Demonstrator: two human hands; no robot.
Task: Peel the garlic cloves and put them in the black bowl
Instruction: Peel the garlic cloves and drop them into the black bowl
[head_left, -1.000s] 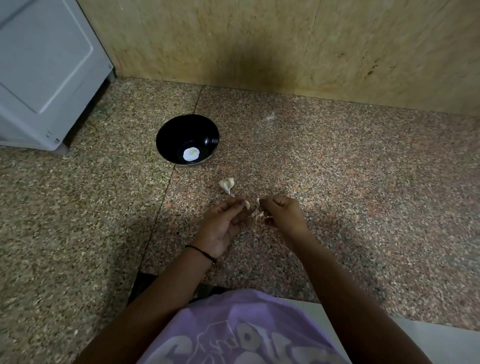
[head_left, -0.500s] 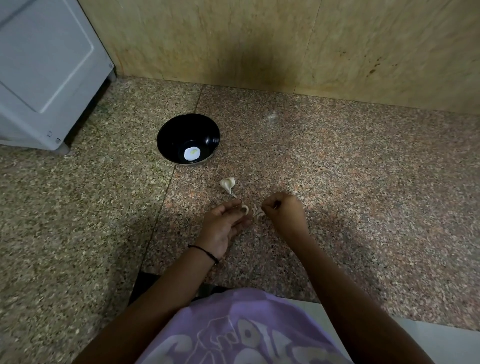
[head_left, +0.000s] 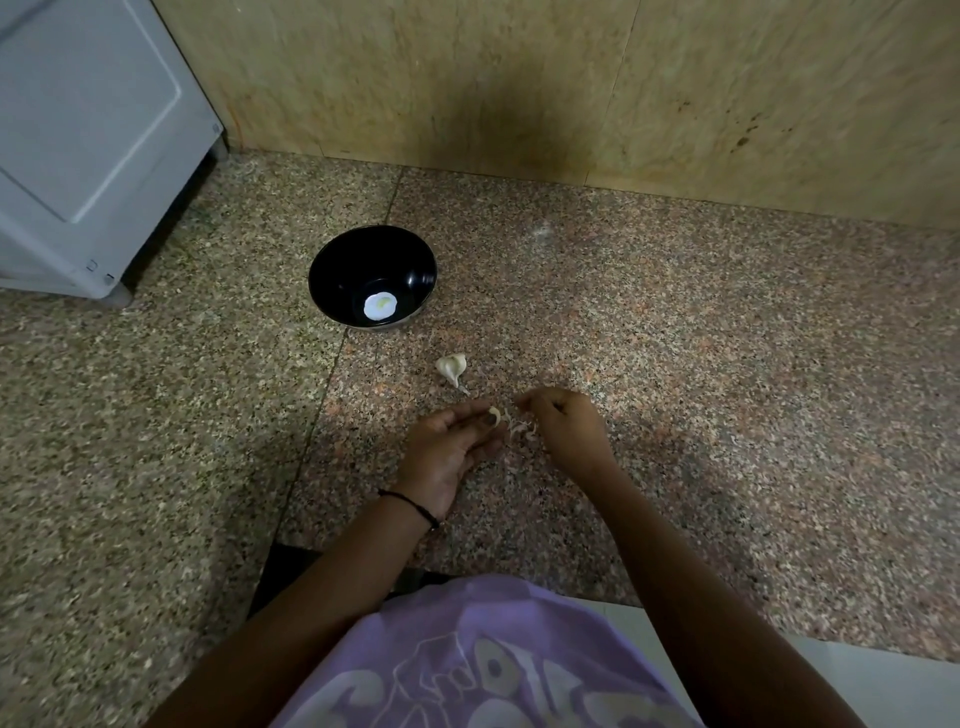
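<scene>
Speckled granite floor (head_left: 727, 364), beige stone wall (head_left: 519, 78), left hand (head_left: 447, 452) pinching garlic clove (head_left: 494, 414), right hand (head_left: 563, 426) curled closed.

Floor (head_left: 727, 364) runs to a wall (head_left: 519, 78) at 12 o'clock. Bowl (head_left: 372, 275) on floor, at 11 o'clock from the hands. Cabinet (head_left: 88, 145) at 10 o'clock, well apart from bowl. Garlic piece (head_left: 452, 367) on floor between bowl and hands. Left hand (head_left: 447, 447) at 9 o'clock of right hand (head_left: 566, 426), clove (head_left: 494, 414) and peel scraps (head_left: 519, 428) between them.
</scene>
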